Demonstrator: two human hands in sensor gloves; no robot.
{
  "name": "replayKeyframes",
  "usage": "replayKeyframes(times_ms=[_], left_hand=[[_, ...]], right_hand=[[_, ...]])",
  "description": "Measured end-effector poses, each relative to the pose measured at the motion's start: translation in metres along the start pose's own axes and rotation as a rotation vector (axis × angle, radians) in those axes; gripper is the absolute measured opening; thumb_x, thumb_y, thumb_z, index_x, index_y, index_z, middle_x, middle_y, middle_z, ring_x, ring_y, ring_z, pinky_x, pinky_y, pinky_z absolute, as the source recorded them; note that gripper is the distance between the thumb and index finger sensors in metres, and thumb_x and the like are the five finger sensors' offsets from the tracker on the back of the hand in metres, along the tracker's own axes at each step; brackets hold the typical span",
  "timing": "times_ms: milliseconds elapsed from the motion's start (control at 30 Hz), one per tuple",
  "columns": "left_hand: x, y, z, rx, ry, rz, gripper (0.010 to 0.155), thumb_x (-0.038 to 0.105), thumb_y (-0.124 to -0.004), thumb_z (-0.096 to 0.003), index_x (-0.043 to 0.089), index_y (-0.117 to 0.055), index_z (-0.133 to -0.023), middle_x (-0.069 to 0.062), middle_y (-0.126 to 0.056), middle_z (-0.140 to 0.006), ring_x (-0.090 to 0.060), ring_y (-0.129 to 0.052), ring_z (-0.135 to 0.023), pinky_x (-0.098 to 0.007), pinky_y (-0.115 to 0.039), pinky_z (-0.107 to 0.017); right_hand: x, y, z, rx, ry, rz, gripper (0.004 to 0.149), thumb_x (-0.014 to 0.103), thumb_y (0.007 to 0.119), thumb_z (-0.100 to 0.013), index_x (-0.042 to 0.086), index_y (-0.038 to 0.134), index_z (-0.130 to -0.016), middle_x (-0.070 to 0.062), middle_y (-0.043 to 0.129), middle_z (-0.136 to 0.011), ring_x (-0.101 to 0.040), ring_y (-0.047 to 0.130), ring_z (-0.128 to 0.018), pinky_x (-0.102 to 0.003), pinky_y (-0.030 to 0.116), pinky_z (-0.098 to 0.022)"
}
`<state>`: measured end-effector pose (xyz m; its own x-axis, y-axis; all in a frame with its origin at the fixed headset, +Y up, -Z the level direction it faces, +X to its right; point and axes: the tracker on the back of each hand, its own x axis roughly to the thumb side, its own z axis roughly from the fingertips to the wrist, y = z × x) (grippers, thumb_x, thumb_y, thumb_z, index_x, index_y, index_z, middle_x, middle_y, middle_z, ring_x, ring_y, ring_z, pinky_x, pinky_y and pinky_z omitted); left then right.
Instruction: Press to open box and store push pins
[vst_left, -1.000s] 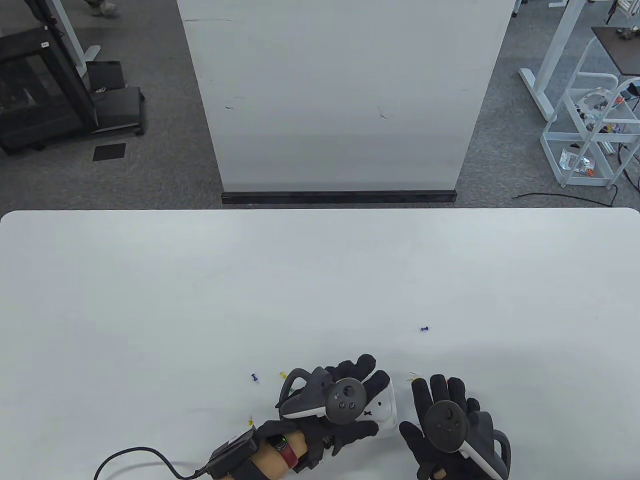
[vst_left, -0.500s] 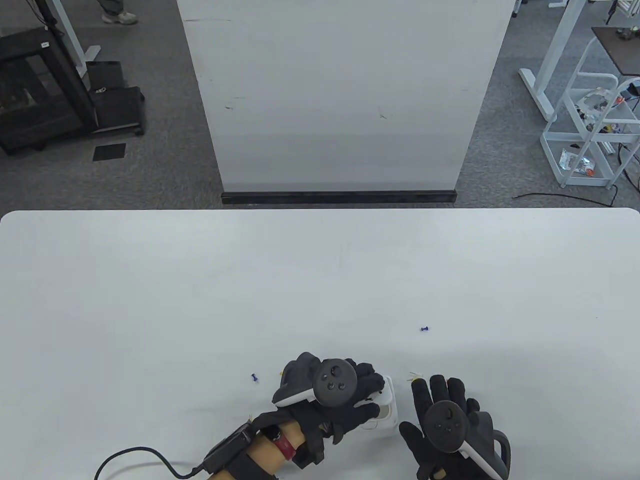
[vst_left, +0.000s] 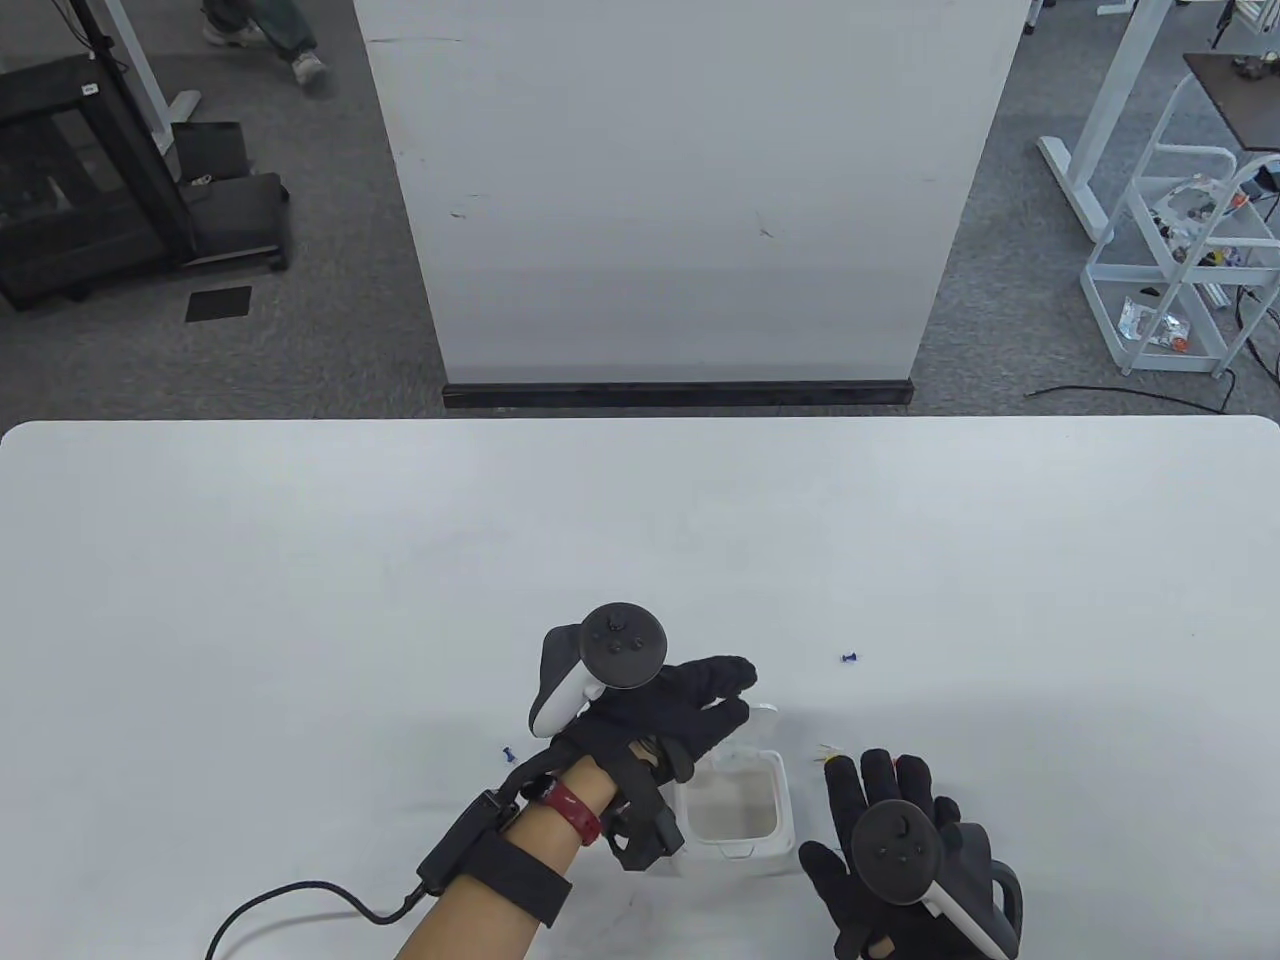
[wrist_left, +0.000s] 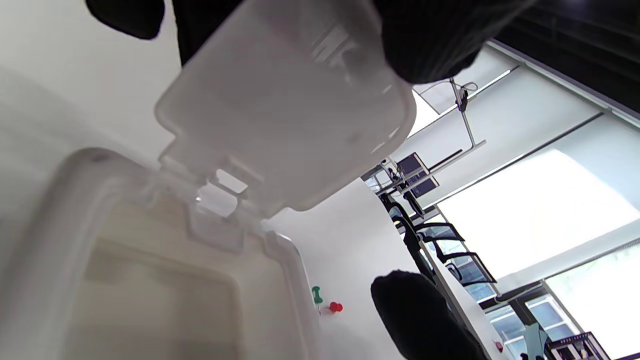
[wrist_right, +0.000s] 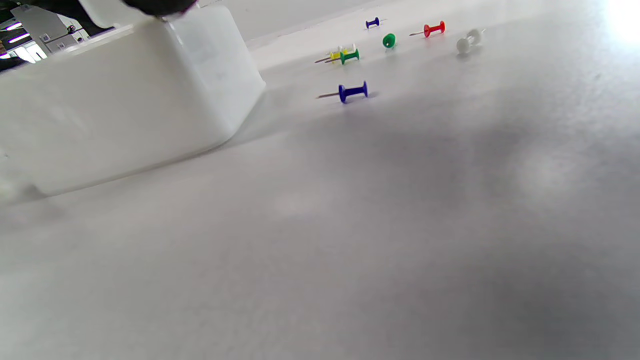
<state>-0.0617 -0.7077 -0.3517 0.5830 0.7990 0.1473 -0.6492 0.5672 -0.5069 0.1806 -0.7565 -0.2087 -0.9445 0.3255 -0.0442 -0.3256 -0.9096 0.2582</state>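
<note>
The white plastic box (vst_left: 735, 812) stands open near the table's front edge, and its inside looks empty. Its hinged lid (vst_left: 764, 713) stands up at the far side. My left hand (vst_left: 700, 705) is above the box and its fingers hold the lid; the left wrist view shows the lid (wrist_left: 285, 105) raised over the box (wrist_left: 150, 280) with fingertips (wrist_left: 425, 40) on it. My right hand (vst_left: 880, 800) lies flat and empty on the table, right of the box. Push pins lie loose: a blue one (vst_left: 850, 658), another blue one (vst_left: 508, 753), a yellow one (vst_left: 828, 752).
The right wrist view shows the box's side (wrist_right: 125, 95) and several pins beyond it: blue (wrist_right: 352, 92), green and yellow (wrist_right: 345, 55), red (wrist_right: 432, 28), white (wrist_right: 467, 44). A cable (vst_left: 300, 900) trails from my left wrist. The white table (vst_left: 640, 540) stretches far back.
My left hand pressed on the closed box, then rose and moved away from me. The lid has swung up and the box now stands open. My right hand has not moved.
</note>
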Motion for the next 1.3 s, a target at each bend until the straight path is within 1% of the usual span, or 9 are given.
replayKeyframes(times_ms=[100, 333, 400, 500, 600, 800, 1067, 1167, 1300], left_hand=[[-0.003, 0.006, -0.004, 0.031, 0.039, 0.022, 0.054, 0.042, -0.072, -0.0504, 0.027, -0.063, -0.102, -0.008, -0.07, -0.108, -0.041, -0.07, -0.1, -0.065, -0.048, -0.077], [-0.005, 0.014, -0.003, 0.15, 0.131, -0.169, 0.056, 0.04, -0.073, -0.0499, 0.027, -0.06, -0.103, -0.008, -0.067, -0.11, -0.042, -0.068, -0.101, -0.064, -0.049, -0.077], [-0.006, 0.015, -0.003, 0.172, 0.122, -0.227, 0.057, 0.041, -0.073, -0.0493, 0.027, -0.059, -0.103, -0.008, -0.067, -0.109, -0.042, -0.068, -0.1, -0.063, -0.05, -0.076], [-0.008, 0.015, 0.001, 0.194, 0.114, -0.248, 0.061, 0.042, -0.073, -0.0489, 0.026, -0.055, -0.105, -0.009, -0.062, -0.111, -0.042, -0.065, -0.101, -0.063, -0.05, -0.076], [-0.01, 0.02, 0.009, 0.198, 0.086, -0.298, 0.061, 0.043, -0.073, -0.0485, 0.026, -0.055, -0.104, -0.009, -0.062, -0.111, -0.042, -0.066, -0.101, -0.063, -0.051, -0.076], [-0.017, 0.036, 0.043, 0.246, 0.037, -0.403, 0.062, 0.045, -0.073, -0.0482, 0.026, -0.056, -0.105, -0.009, -0.062, -0.111, -0.043, -0.063, -0.102, -0.063, -0.049, -0.076], [-0.04, 0.06, 0.113, 0.347, 0.023, -0.551, 0.062, 0.046, -0.074, -0.0479, 0.026, -0.057, -0.105, -0.01, -0.062, -0.111, -0.043, -0.062, -0.102, -0.064, -0.048, -0.076], [-0.052, 0.063, 0.136, 0.38, 0.034, -0.594, 0.062, 0.046, -0.074, -0.048, 0.026, -0.058, -0.104, -0.009, -0.063, -0.111, -0.043, -0.063, -0.102, -0.064, -0.049, -0.076], [-0.068, 0.059, 0.157, 0.373, 0.07, -0.67, 0.058, 0.044, -0.077, -0.0477, 0.026, -0.064, -0.102, -0.009, -0.072, -0.106, -0.042, -0.071, -0.097, -0.062, -0.054, -0.075]], right_hand=[[0.0, 0.0, 0.0, 0.0, 0.005, 0.004, 0.079, 0.061, 0.06, -0.049, 0.035, 0.012, -0.106, -0.002, 0.005, -0.117, -0.035, -0.003, -0.104, -0.063, 0.017, -0.076], [-0.001, -0.001, -0.001, -0.001, 0.012, 0.005, 0.079, 0.061, 0.06, -0.049, 0.035, 0.012, -0.106, -0.002, 0.004, -0.117, -0.035, -0.004, -0.104, -0.063, 0.016, -0.076], [-0.001, -0.001, -0.001, 0.001, 0.012, 0.006, 0.079, 0.061, 0.06, -0.049, 0.035, 0.012, -0.106, -0.002, 0.004, -0.117, -0.035, -0.004, -0.104, -0.063, 0.016, -0.076], [-0.001, -0.001, -0.001, 0.001, 0.012, 0.007, 0.079, 0.061, 0.06, -0.049, 0.035, 0.012, -0.106, -0.002, 0.005, -0.117, -0.035, -0.004, -0.104, -0.063, 0.016, -0.076], [-0.001, -0.001, -0.001, 0.008, 0.013, 0.007, 0.079, 0.061, 0.06, -0.049, 0.035, 0.011, -0.106, -0.002, 0.004, -0.117, -0.035, -0.004, -0.104, -0.063, 0.016, -0.076], [0.0, -0.001, -0.001, 0.006, 0.012, 0.012, 0.079, 0.061, 0.06, -0.049, 0.035, 0.011, -0.106, -0.002, 0.004, -0.117, -0.035, -0.004, -0.104, -0.063, 0.016, -0.076], [0.003, 0.0, 0.0, 0.004, 0.01, 0.034, 0.079, 0.061, 0.06, -0.049, 0.035, 0.012, -0.106, -0.002, 0.004, -0.117, -0.035, -0.004, -0.104, -0.063, 0.016, -0.076], [0.003, 0.0, 0.0, 0.002, 0.011, 0.04, 0.079, 0.06, 0.06, -0.049, 0.035, 0.012, -0.106, -0.002, 0.004, -0.117, -0.035, -0.004, -0.104, -0.063, 0.016, -0.076], [0.004, 0.001, 0.0, 0.0, 0.013, 0.045, 0.079, 0.06, 0.06, -0.049, 0.035, 0.012, -0.106, -0.002, 0.004, -0.117, -0.035, -0.004, -0.104, -0.063, 0.016, -0.076]])
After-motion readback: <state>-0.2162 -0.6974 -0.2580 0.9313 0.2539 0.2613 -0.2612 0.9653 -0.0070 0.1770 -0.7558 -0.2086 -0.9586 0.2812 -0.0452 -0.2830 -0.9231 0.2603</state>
